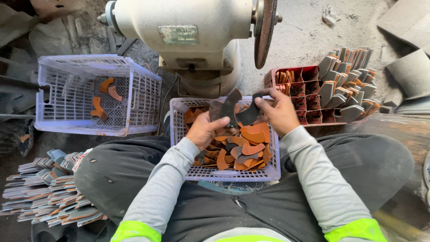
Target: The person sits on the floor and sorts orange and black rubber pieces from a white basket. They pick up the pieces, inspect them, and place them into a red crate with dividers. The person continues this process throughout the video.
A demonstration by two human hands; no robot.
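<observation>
My left hand (204, 130) and my right hand (278, 110) hold dark curved leather pieces (233, 110) together above a white plastic basket (273, 172) that rests between my knees. The left hand grips one brown-grey piece; the right pinches a darker one next to it, and the pieces overlap. Below them the basket is filled with several orange and brown curved cutouts (244, 150). My grey sleeves with yellow-green cuffs reach in from the bottom edge.
A bench grinder (192, 36) with a rusty wheel (264, 31) stands just beyond the basket. A lilac basket (67, 121) at left holds a few orange pieces. A red crate (309, 74) at right is packed with grey pieces; stacked pieces (49, 190) lie lower left.
</observation>
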